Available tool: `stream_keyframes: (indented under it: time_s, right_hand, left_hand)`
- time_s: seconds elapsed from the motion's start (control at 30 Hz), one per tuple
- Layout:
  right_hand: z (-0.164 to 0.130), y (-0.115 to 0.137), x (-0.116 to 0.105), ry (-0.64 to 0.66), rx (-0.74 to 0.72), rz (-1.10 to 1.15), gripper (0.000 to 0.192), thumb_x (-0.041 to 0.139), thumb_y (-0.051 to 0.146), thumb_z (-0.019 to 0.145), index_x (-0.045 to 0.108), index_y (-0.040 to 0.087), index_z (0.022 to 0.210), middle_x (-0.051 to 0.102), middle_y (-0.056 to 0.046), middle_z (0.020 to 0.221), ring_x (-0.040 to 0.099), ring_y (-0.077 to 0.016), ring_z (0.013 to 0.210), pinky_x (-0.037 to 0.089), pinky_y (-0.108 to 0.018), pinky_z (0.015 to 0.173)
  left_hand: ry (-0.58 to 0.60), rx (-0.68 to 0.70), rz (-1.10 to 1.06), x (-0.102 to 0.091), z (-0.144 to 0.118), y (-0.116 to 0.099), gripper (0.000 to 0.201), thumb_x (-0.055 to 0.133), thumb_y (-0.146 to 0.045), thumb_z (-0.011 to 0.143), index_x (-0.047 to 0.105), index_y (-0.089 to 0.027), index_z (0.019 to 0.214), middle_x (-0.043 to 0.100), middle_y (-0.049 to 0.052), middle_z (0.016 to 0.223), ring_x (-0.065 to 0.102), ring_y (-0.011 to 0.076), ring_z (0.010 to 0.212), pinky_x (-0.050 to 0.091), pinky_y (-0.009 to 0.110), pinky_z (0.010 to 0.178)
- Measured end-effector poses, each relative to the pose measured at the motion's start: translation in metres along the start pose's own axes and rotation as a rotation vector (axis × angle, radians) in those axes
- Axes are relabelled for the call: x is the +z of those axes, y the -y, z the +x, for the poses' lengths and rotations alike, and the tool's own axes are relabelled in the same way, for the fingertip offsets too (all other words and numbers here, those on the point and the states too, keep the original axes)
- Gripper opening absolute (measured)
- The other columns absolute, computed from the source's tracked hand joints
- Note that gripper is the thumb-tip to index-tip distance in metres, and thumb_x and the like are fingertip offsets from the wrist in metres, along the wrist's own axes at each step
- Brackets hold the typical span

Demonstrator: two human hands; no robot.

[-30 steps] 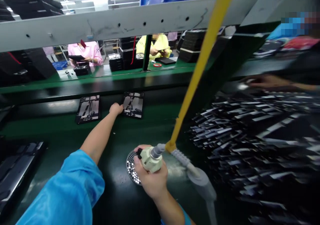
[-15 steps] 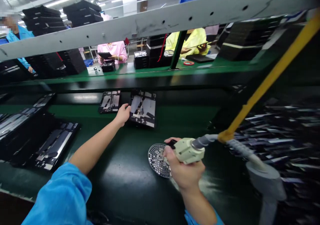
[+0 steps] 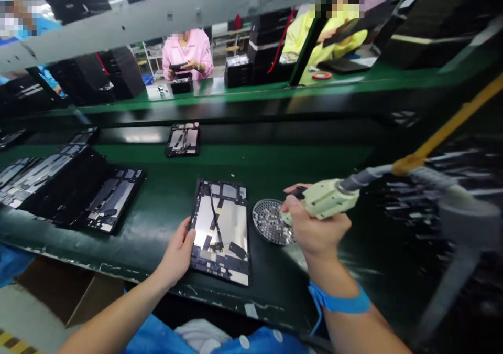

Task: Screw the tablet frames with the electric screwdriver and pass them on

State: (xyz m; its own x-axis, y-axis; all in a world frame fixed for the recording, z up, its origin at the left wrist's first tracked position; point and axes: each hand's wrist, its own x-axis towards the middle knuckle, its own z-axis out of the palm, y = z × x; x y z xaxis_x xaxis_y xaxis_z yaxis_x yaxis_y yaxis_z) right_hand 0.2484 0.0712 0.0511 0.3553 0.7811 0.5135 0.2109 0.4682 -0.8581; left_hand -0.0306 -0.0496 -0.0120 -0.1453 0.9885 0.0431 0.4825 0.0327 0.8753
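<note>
Open tablet chassis [image 3: 220, 232] flat on green worktop [image 3: 157, 228], at near edge, just left of round screw dish [image 3: 270, 221]. Left hand [image 3: 177, 254] grips chassis left edge, thumb on top. Right hand [image 3: 314, 228] closed around pale electric screwdriver [image 3: 328, 199], tip over dish.

Risks, judged:
- chassis near corner sits close to worktop edge; nudge could tip it off
- screwdriver hose could drag dish, spill screws
- exposed flex cable could snag

Chassis long axis runs away from person, slight tilt; open side up.

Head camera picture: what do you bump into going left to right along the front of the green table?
Black trays of parts → left hand → open tablet → round screw dish → right hand → beige screwdriver.
</note>
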Motion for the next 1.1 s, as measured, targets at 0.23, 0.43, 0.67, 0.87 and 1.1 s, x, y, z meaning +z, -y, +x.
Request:
stream_keyframes:
  time_s: [0.23,0.43,0.67,0.87,1.1]
  right_hand:
    - [-0.002,-0.003,0.001,0.010,0.053,0.021,0.016,0.075,0.031,0.080,0.071,0.018,0.089,0.069,-0.002,0.070,0.062,-0.0160,0.051,0.054,-0.031,0.053]
    - [-0.002,-0.012,0.000,0.029,0.056,0.001,0.018,0.075,0.031,0.079,0.073,0.016,0.090,0.071,-0.006,0.074,0.071,-0.0231,0.071,0.062,-0.041,0.070]
    - [-0.003,-0.009,0.000,0.040,0.070,0.013,0.018,0.073,0.030,0.079,0.072,0.016,0.090,0.069,-0.005,0.074,0.071,-0.0218,0.072,0.062,-0.039,0.071]
    - [-0.005,-0.004,0.001,0.055,0.093,0.020,0.019,0.072,0.031,0.079,0.071,0.017,0.091,0.070,-0.006,0.077,0.071,-0.0223,0.076,0.062,-0.039,0.071]
    - [-0.005,-0.006,0.003,0.045,0.077,0.050,0.017,0.073,0.028,0.079,0.071,0.018,0.092,0.072,-0.007,0.083,0.072,-0.0230,0.078,0.063,-0.043,0.076]
  left_hand:
    - [0.239,0.421,0.472,-0.024,0.006,-0.039,0.033,0.063,-0.037,0.097,0.062,-0.021,0.126,0.065,0.012,0.115,0.061,0.0285,0.106,0.055,0.045,0.090]
    - [0.420,0.604,0.601,-0.004,0.016,-0.052,0.015,0.064,-0.026,0.097,0.063,-0.019,0.110,0.066,0.009,0.104,0.060,0.0268,0.097,0.055,0.043,0.082]
    - [0.380,0.825,0.394,-0.016,0.017,-0.037,0.023,0.058,-0.026,0.102,0.060,-0.020,0.124,0.070,0.010,0.106,0.065,0.0224,0.097,0.056,0.038,0.087]
    - [0.436,0.974,0.451,-0.022,-0.002,-0.031,0.024,0.059,-0.018,0.100,0.061,-0.018,0.124,0.070,0.011,0.101,0.065,0.0223,0.092,0.056,0.037,0.078]
    - [0.424,1.037,0.476,-0.015,-0.005,-0.022,0.026,0.062,-0.013,0.097,0.062,-0.016,0.123,0.072,0.010,0.102,0.065,0.0226,0.094,0.055,0.038,0.081]
